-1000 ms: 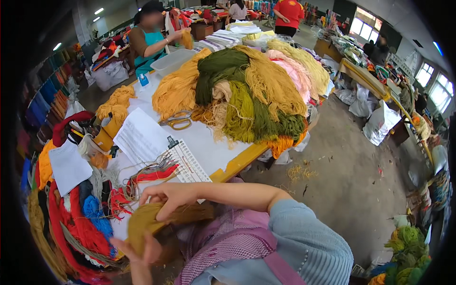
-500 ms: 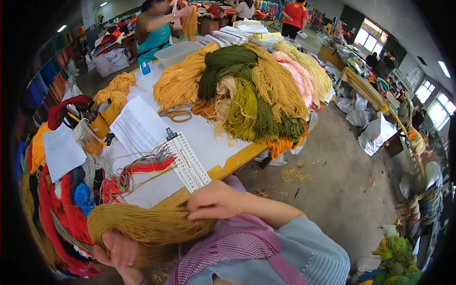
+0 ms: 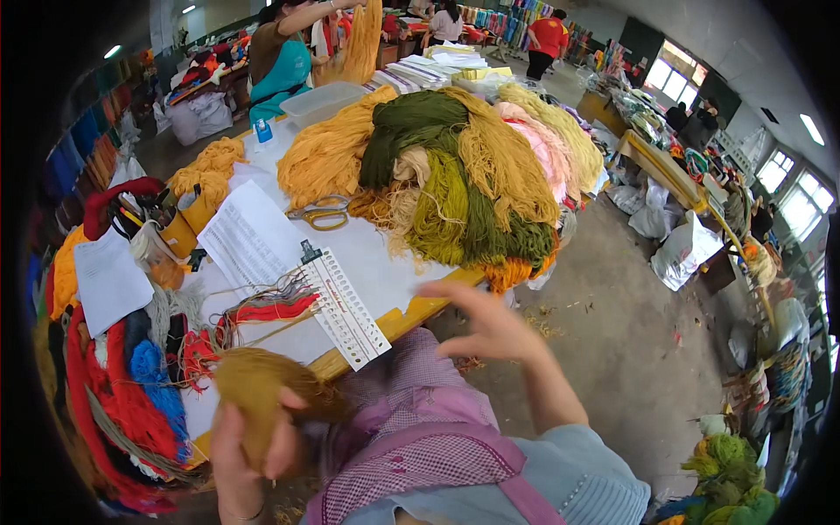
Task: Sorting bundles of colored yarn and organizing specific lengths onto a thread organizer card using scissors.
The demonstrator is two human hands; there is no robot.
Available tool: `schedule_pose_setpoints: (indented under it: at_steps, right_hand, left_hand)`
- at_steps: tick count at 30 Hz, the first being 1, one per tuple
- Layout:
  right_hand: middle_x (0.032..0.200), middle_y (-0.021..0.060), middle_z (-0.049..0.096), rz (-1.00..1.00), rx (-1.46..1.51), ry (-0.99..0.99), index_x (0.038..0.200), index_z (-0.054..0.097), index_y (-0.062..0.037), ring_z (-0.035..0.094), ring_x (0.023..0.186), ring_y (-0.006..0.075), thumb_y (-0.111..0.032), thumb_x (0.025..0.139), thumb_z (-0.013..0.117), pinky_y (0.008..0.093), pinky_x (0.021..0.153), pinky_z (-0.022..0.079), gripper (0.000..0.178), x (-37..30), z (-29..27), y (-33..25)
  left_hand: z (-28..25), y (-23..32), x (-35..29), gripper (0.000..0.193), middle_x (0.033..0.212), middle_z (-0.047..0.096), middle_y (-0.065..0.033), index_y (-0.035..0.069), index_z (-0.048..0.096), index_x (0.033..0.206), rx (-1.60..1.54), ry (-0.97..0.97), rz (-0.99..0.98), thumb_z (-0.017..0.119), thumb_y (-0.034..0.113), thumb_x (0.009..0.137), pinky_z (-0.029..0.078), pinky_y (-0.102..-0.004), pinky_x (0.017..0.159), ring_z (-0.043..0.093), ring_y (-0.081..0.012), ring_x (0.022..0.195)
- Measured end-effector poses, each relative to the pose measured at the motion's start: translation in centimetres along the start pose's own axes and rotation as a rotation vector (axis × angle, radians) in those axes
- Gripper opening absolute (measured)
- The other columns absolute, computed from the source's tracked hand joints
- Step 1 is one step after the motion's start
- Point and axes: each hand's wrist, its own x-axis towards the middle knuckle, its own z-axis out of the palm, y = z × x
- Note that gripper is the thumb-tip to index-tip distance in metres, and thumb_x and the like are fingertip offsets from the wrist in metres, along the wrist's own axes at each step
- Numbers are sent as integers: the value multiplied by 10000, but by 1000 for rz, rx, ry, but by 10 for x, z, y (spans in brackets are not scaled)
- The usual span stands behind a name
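Yarn bundle (image 3: 254, 385), ochre, lower left of frame, sits clamped in the left hand (image 3: 249, 451) at the worktop (image 3: 367, 254) edge. Judged light, soft and limp; grip mid-bundle so strands stay together. Right hand (image 3: 490, 328), centre frame, is spread with fingers apart, holding nothing.

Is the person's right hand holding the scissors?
No, the right hand is open and empty off the table edge, while the scissors lie on the white table beside the yarn pile.
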Motion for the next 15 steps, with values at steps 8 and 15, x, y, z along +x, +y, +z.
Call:
schedule_pose_setpoints:
  at_steps: [8,15]
  right_hand:
    - [914,123,671,-197,706,-730,1232,542,-17,668,787,226,1,674,731,340,696,553,589,91,121,-54]
    - [746,107,672,-156,943,-942,1024,625,49,631,531,148,37,692,675,260,458,502,336,133,164,-66]
  left_hand:
    - [-8,-4,-17,1021,1001,649,-309,-44,505,1281,-299,195,-287,126,809,867,440,-324,357,553,-242,433]
    - [-71,-51,-11,619,874,672,-253,-35,584,1176,-200,-186,-871,357,505,973,422,-308,309,570,-252,411]
